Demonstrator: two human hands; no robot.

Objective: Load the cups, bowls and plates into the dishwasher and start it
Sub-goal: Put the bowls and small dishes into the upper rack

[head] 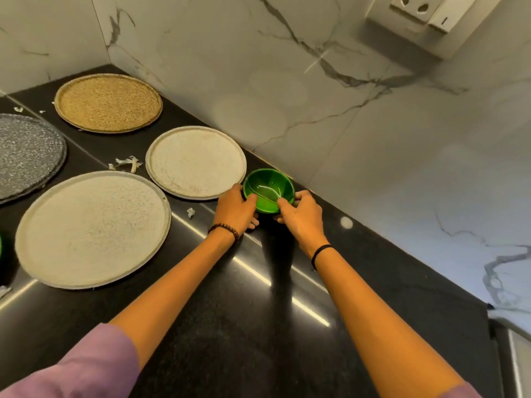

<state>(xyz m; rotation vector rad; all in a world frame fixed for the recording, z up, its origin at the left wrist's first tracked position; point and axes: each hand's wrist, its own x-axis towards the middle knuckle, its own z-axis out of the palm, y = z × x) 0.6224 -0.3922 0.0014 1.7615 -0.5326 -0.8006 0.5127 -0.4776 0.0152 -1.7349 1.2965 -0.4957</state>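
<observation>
A small green bowl (268, 186) stands on the black counter (230, 326) close to the marble wall. My left hand (234, 208) grips its left side with the thumb over the rim. My right hand (300, 212) grips its right side, thumb on the rim too. Left of the bowl lies a white speckled plate (195, 162). A larger white plate (92, 228) lies nearer to me at the left. Farther back are a tan plate (107, 102) and a grey speckled plate (27, 153), cut off at the left edge.
Scraps of torn white paper (126, 163) lie between the plates. The marble wall (373, 124) runs diagonally behind the counter. A wall socket (413, 7) is at the top right. The counter ends at the right near a lighter surface (511, 320).
</observation>
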